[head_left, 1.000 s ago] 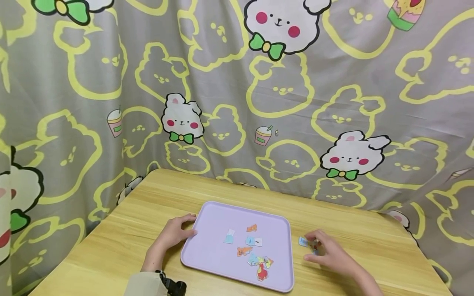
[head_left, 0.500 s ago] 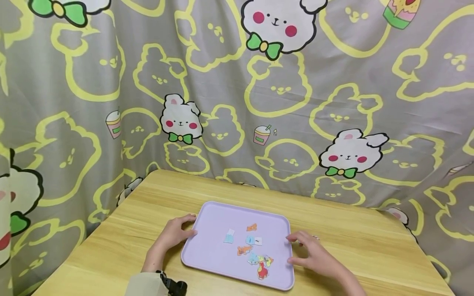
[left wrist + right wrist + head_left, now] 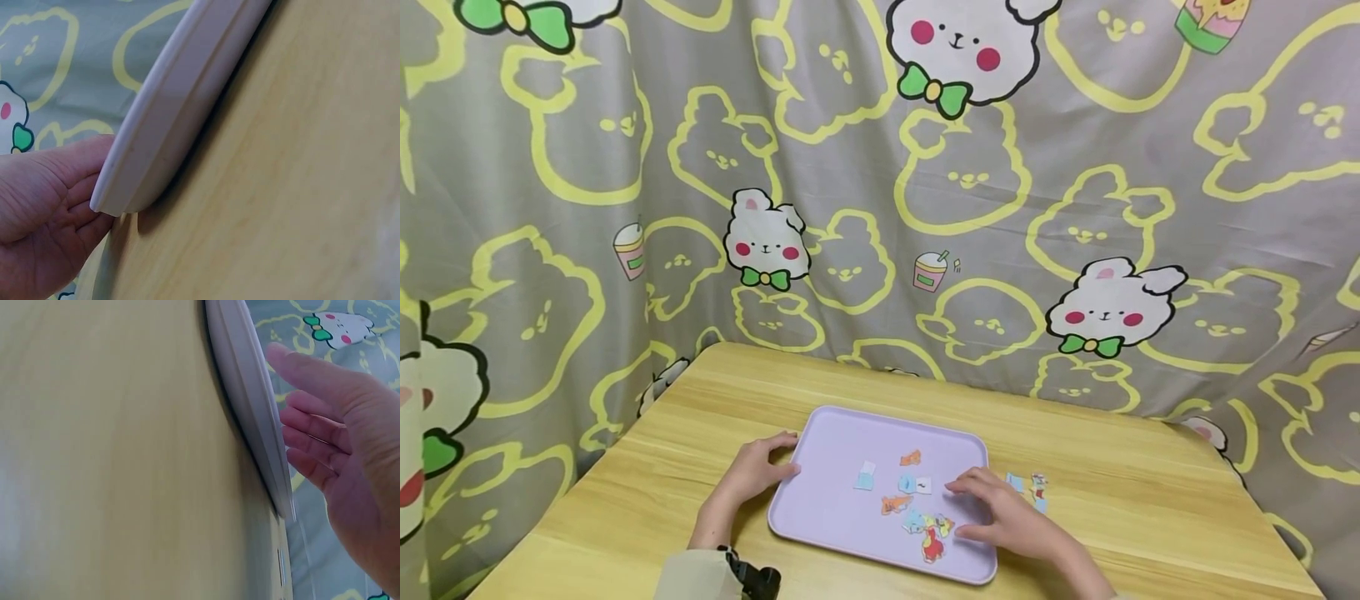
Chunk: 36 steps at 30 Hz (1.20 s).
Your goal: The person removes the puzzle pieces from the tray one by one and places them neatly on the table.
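In the head view, a lilac tray (image 3: 831,529) lies on the wooden table with several small paper cutouts on it. An orange cutout (image 3: 911,457) lies toward the back, and another orange cutout (image 3: 895,505) nearer the middle. A red cutout (image 3: 932,547) sits by the front right, touching yellow and light-blue pieces. My left hand (image 3: 752,469) rests at the tray's left rim; the left wrist view hides its fingertips behind the rim. Over the right side hovers my right hand (image 3: 1003,512), fingers spread and holding nothing visible, near a white piece (image 3: 923,486).
On the wooden table (image 3: 1112,467), a light-blue piece (image 3: 1015,482) and a multicoloured cutout (image 3: 1039,490) lie to the right of the tray, beyond my right hand. A blue-and-white piece (image 3: 865,476) is on the tray's left half. A patterned curtain (image 3: 850,167) hangs behind the table.
My right hand has moved left, from the pieces on the table to over the tray's right part, uncovering those pieces. The left hand stays at the rim.
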Each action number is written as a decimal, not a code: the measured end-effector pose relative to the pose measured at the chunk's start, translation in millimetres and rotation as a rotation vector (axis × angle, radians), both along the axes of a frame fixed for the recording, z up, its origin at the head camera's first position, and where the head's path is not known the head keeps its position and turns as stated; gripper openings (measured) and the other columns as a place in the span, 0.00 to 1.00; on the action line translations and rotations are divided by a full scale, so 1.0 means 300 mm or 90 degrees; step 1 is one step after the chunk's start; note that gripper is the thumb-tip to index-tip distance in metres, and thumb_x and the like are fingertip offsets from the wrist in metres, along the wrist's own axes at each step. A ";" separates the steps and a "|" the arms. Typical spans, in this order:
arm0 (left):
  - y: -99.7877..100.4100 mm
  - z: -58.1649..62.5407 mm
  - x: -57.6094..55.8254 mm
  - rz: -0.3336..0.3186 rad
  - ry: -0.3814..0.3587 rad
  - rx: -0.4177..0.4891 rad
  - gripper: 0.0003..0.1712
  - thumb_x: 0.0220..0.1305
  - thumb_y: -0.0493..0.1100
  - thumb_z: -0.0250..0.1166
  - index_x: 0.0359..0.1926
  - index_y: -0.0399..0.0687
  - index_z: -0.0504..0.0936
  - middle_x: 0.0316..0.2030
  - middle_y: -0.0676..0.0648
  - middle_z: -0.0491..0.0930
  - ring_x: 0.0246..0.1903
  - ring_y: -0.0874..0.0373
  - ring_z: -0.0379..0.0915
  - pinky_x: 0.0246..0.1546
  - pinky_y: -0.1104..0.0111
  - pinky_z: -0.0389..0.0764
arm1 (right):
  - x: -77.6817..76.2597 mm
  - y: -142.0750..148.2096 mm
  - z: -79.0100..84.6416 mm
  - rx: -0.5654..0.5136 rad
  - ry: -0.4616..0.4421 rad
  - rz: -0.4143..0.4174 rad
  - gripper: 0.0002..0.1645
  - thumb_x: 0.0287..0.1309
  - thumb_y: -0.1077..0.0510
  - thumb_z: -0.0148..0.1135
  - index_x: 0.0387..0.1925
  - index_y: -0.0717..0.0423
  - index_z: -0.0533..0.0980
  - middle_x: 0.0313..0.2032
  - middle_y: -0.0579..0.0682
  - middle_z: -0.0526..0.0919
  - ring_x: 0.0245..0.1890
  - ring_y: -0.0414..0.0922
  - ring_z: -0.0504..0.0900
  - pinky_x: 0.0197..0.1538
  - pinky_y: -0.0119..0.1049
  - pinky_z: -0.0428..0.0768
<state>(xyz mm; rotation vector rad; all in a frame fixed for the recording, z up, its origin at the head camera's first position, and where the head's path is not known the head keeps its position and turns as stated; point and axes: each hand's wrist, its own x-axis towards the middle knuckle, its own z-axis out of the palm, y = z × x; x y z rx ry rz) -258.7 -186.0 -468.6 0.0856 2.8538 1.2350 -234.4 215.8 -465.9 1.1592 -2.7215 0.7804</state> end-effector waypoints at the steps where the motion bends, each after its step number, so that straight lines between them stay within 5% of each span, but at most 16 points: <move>1: 0.000 -0.001 -0.001 0.001 -0.002 0.002 0.25 0.60 0.39 0.69 0.59 0.40 0.79 0.66 0.34 0.70 0.69 0.34 0.60 0.69 0.42 0.63 | -0.002 -0.006 0.001 0.003 -0.006 0.006 0.29 0.56 0.43 0.68 0.56 0.53 0.77 0.51 0.42 0.78 0.50 0.38 0.77 0.57 0.39 0.80; 21: 0.001 -0.005 -0.003 -0.001 0.000 -0.005 0.25 0.60 0.39 0.69 0.59 0.41 0.79 0.66 0.33 0.70 0.69 0.34 0.60 0.69 0.41 0.63 | -0.038 -0.089 0.007 0.031 -0.046 0.141 0.24 0.57 0.57 0.68 0.56 0.51 0.79 0.49 0.42 0.78 0.49 0.34 0.72 0.51 0.29 0.77; 36: 0.001 -0.003 -0.005 0.003 0.000 0.004 0.24 0.60 0.39 0.69 0.59 0.41 0.80 0.66 0.34 0.70 0.69 0.35 0.61 0.69 0.42 0.63 | -0.041 -0.081 0.001 0.024 -0.068 0.139 0.22 0.54 0.62 0.67 0.53 0.56 0.80 0.40 0.41 0.75 0.40 0.30 0.67 0.44 0.19 0.70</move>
